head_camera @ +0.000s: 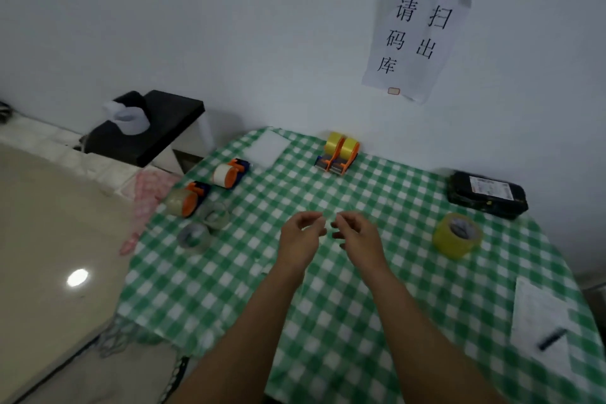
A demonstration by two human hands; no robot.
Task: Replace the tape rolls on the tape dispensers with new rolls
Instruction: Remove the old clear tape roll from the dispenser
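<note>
Tape dispensers (337,154), four; loose rolls (457,235), three; left hand (300,239) and right hand (359,236), loosely curled, holding nothing

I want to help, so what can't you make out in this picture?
Head view only:
Whether the left hand and right hand pinch anything: motion blur.
Label on the black parcel: print too small.
Writing on the paper sheet: blurred, near the frame edge.
Tape left on the clear roll: blurred.

Shows two bare forearms (249,321), uncovered all the way to the lower edge. Shows a bare left hand (300,236) and a bare right hand (359,234), both softly blurred, finer marks unreadable.
</note>
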